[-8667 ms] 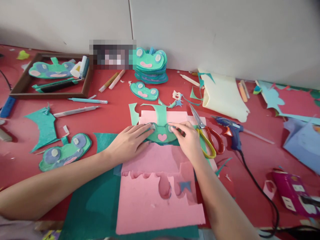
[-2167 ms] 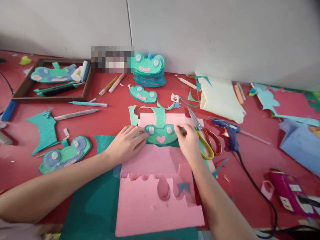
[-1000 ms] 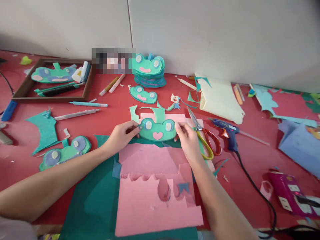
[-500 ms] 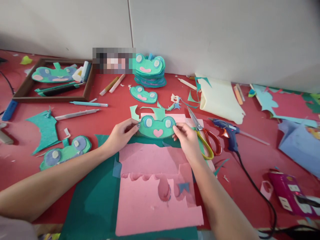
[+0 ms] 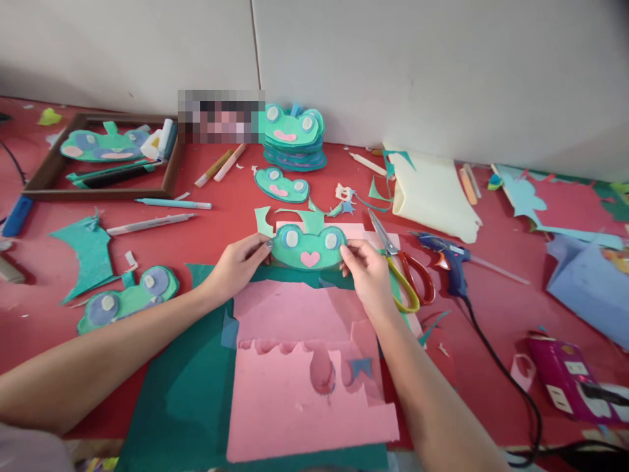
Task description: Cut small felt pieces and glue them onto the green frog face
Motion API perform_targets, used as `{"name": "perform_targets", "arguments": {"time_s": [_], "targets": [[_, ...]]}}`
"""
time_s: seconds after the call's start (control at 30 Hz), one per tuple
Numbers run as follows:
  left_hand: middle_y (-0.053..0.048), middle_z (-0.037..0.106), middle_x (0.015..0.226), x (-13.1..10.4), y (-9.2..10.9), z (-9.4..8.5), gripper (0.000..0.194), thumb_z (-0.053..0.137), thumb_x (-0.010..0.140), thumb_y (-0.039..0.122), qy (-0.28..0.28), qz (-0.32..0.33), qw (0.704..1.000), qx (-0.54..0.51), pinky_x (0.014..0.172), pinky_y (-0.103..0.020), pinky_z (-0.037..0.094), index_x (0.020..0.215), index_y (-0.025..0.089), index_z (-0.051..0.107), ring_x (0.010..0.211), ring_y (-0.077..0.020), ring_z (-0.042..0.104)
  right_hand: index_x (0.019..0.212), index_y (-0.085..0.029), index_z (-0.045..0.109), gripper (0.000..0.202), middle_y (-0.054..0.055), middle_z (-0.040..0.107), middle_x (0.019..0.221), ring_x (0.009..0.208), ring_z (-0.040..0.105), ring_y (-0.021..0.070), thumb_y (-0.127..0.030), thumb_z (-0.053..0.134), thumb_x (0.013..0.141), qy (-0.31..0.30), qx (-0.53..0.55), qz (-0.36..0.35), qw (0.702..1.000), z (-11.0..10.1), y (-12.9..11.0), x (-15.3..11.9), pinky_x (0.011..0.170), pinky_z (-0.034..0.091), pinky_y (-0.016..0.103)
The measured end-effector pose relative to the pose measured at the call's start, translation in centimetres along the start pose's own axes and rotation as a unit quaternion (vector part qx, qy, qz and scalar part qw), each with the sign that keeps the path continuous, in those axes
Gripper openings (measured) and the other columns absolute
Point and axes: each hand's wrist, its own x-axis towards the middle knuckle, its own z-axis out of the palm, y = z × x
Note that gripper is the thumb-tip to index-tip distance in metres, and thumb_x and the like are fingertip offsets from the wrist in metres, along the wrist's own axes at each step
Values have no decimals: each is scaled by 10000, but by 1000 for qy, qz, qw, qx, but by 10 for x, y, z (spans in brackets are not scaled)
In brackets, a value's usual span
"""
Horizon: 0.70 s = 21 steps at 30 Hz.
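A green frog-face cutout (image 5: 324, 257) with white eyes and a pink heart is held up between both hands. My left hand (image 5: 242, 263) pinches its left end, while the fingers of my right hand (image 5: 364, 270) close on its right end. Beneath it lie pink foam sheets (image 5: 289, 413) with cut-out edges, on top of a dark green sheet (image 5: 181, 393). Scissors (image 5: 400, 265) with yellow and red handles rest just right of my right hand. Another frog cutout (image 5: 130, 305) lies partly behind my left forearm.
A stack of frog faces (image 5: 295, 134) stands at the wall, with a single frog face (image 5: 282, 187) before it. At right are a blue glue gun (image 5: 455, 259), its black cord, and a magenta power strip (image 5: 570, 380). A brown frame (image 5: 177, 164) holding pens sits at left.
Almost nothing differs. Both hands keep the frog face at nearly the same spot, and the view has shifted very slightly.
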Motion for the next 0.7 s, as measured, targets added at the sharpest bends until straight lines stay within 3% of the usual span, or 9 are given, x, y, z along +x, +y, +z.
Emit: {"name": "perform_targets", "arguments": {"time_s": [0.7], "targets": [[11,566,680,0,2,0,277,410,908,396,0,-4,1000,-2,653,-241,459,800,186,555,654,-120,546,838,-187,584,250,-29,563,606,483,495,95,-432,598,792,1,-3,2,1000,0,-1,0,487,431,238]]}}
